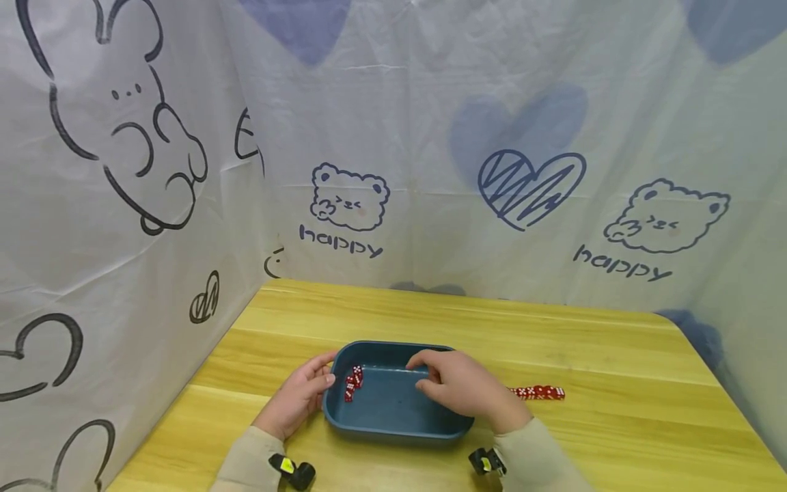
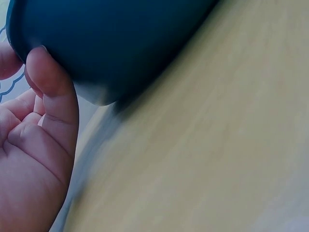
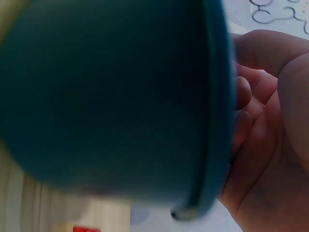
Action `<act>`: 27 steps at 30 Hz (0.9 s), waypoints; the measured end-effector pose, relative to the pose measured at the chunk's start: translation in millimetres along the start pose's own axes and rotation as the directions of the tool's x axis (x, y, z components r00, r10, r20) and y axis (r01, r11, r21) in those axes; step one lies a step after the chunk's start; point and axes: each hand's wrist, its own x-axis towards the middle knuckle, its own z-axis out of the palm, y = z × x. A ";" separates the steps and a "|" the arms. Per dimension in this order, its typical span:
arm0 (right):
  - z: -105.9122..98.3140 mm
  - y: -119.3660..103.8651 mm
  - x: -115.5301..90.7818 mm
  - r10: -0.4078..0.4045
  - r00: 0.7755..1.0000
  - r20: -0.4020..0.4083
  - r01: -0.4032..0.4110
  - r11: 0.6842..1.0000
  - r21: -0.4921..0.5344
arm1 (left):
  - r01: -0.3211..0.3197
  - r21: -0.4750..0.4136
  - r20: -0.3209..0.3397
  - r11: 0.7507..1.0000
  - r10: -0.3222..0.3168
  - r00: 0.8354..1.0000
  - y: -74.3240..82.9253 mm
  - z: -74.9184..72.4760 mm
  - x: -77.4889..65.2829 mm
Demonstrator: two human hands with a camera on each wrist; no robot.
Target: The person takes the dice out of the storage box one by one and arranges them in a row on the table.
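Note:
A dark blue rectangular plastic basin point(image 1: 393, 429) with rounded corners sits on the table, and several red dice point(image 1: 350, 384) with white dots lie inside near its left end. My left hand point(image 1: 299, 398) holds the basin's left rim, the thumb on the rim and the fingers along the outer side; the left wrist view shows the thumb point(image 2: 50, 72) against the wall. Over the basin's right part hovers my right hand point(image 1: 464, 383), fingers loosely bent, thumb and index finger apart with nothing visible between them. In the right wrist view the basin's wall hides part of those fingers.
A row of red dice point(image 1: 541, 392) lies on the wooden table point(image 1: 615, 437) just right of the right hand, partly hidden by it. A white printed curtain point(image 1: 430, 225) stands behind the table and along its left side. Black wrist cameras sit at both sleeves.

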 end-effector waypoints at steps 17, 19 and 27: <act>29.5 -27.8 47.1 -0.010 0.995 0.103 0.022 0.992 -0.124 | -0.014 -0.010 0.017 1.000 0.014 1.000 -4.0 -2.1 1.3; 32.9 -31.1 51.7 -0.002 0.993 0.115 0.017 0.992 -0.128 | -0.016 -0.010 0.022 1.000 0.016 1.000 -4.4 -2.6 1.1; 53.2 -34.6 67.0 0.027 0.984 0.175 0.000 0.989 -0.148 | -0.022 -0.016 0.034 1.000 0.023 0.999 -4.3 -2.2 1.3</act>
